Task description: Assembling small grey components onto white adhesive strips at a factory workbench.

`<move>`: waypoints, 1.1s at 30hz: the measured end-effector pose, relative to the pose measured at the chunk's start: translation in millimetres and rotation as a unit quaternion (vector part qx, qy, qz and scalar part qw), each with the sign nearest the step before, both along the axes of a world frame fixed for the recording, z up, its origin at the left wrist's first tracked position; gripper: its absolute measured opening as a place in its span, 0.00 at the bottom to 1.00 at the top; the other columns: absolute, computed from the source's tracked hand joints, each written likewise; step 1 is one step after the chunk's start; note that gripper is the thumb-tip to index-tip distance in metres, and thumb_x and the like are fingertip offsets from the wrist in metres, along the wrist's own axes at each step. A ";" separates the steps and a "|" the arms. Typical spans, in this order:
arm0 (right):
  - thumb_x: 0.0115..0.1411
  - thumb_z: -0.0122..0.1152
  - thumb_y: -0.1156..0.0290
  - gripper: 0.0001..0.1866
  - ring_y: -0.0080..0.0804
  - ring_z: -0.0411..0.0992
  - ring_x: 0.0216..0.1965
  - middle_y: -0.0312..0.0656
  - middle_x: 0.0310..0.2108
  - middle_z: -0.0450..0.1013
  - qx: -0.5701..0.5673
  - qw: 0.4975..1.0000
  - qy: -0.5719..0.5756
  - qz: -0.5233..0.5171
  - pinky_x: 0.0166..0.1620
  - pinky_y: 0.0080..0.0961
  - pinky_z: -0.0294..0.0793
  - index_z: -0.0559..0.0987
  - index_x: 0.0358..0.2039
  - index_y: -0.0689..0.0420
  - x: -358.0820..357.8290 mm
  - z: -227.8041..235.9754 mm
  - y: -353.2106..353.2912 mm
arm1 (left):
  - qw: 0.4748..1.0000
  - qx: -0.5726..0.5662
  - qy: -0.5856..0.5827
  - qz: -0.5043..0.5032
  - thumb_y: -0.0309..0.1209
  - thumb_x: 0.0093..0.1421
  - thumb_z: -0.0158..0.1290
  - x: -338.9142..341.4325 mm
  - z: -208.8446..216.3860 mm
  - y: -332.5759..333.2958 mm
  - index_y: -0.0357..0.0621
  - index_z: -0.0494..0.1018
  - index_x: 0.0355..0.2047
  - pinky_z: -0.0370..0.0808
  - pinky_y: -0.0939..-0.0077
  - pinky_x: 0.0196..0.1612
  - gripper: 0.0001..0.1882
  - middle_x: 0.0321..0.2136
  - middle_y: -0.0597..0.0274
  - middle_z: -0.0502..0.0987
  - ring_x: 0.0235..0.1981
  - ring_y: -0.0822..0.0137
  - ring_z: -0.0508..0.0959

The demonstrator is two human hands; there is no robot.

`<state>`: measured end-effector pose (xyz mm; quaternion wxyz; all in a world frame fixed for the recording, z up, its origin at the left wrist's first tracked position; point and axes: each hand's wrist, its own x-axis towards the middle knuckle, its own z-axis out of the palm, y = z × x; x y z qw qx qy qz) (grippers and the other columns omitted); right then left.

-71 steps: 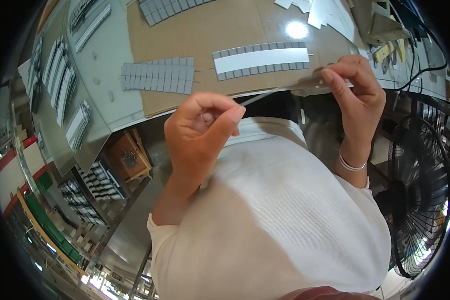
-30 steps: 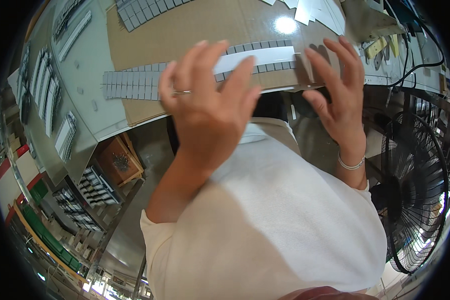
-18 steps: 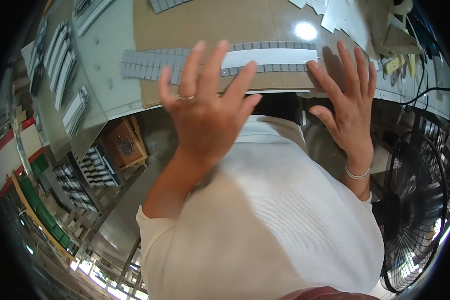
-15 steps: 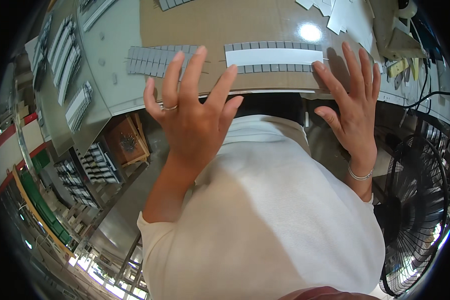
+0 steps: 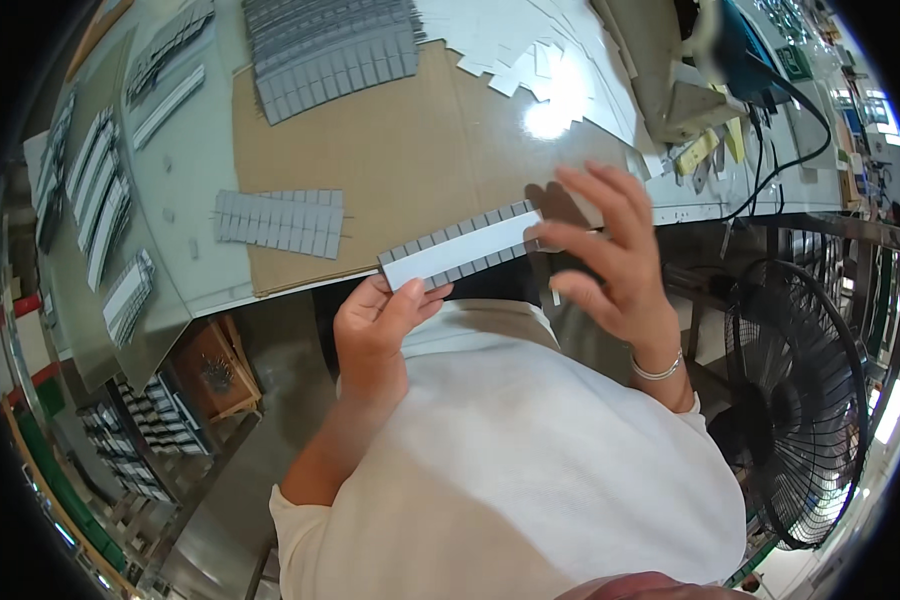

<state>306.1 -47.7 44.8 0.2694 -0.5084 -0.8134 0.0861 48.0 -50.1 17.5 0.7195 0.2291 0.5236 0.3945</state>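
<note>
My left hand [image 5: 370, 325] grips the left end of a grey segmented strip with a white band [image 5: 465, 247] along its middle, thumb on top and fingers beneath. The strip slants up to the right at the board's front edge. At its far end is my right hand [image 5: 615, 265], fingers spread apart; the index fingertip is at the strip's end, and I cannot tell if it touches. Left of the strip, plain grey segmented strips [image 5: 280, 222] with thin wires at their ends lie overlapping on the brown board [image 5: 400, 140].
A big stack of grey segmented strips [image 5: 335, 60] lies at the back. White cut pieces [image 5: 510, 45] spread beside it, near a beige machine part [image 5: 660, 90]. Banded strips [image 5: 100, 195] lie in piles on the left. A black fan [image 5: 795, 400] stands at the right.
My left hand has come down from above the plain strips and taken hold of the banded strip's left end. That strip is now tilted and nearer me. The view has shifted, showing more table.
</note>
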 end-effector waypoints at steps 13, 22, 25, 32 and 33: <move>0.58 0.59 0.80 0.17 0.46 0.66 0.59 0.43 0.52 0.72 0.094 0.978 -0.166 -0.083 0.59 0.40 0.66 0.78 0.49 0.57 24.4 -25.5 70.2 | 0.982 0.125 0.135 0.050 0.23 0.59 0.56 -97.8 55.5 4.3 0.31 0.74 0.38 0.76 0.83 0.28 0.08 0.28 0.55 0.81 0.27 0.72 0.82; 0.61 0.57 0.78 0.12 0.45 0.67 0.58 0.43 0.50 0.74 0.096 0.975 -0.175 -0.094 0.58 0.38 0.67 0.79 0.46 0.59 20.7 -25.1 75.7 | 0.949 0.105 0.196 0.223 0.30 0.61 0.57 -300.6 75.1 46.4 0.39 0.75 0.37 0.72 0.88 0.24 0.08 0.33 0.52 0.82 0.25 0.73 0.81; 0.62 0.57 0.77 0.12 0.44 0.67 0.58 0.43 0.51 0.73 0.092 0.974 -0.181 -0.095 0.58 0.39 0.67 0.79 0.46 0.59 21.7 -22.2 75.6 | 0.949 0.076 0.224 0.208 0.33 0.61 0.57 -312.7 70.3 54.4 0.40 0.75 0.37 0.72 0.88 0.24 0.09 0.31 0.53 0.82 0.24 0.74 0.81; 0.61 0.57 0.79 0.15 0.45 0.67 0.58 0.43 0.52 0.72 0.083 0.979 -0.161 -0.096 0.58 0.37 0.67 0.77 0.50 0.57 15.5 -20.0 70.1 | 0.636 0.102 0.749 0.159 0.38 0.59 0.59 -273.5 85.7 48.4 0.42 0.78 0.42 0.70 0.80 0.25 0.15 0.18 0.65 0.77 0.18 0.75 0.73; 0.61 0.57 0.80 0.16 0.45 0.66 0.59 0.43 0.53 0.72 0.087 0.974 -0.188 -0.098 0.58 0.37 0.67 0.77 0.50 0.57 11.4 -17.7 68.7 | 0.595 0.151 0.773 0.162 0.36 0.59 0.58 -263.3 88.5 44.5 0.42 0.78 0.42 0.70 0.80 0.26 0.14 0.17 0.66 0.76 0.18 0.74 0.73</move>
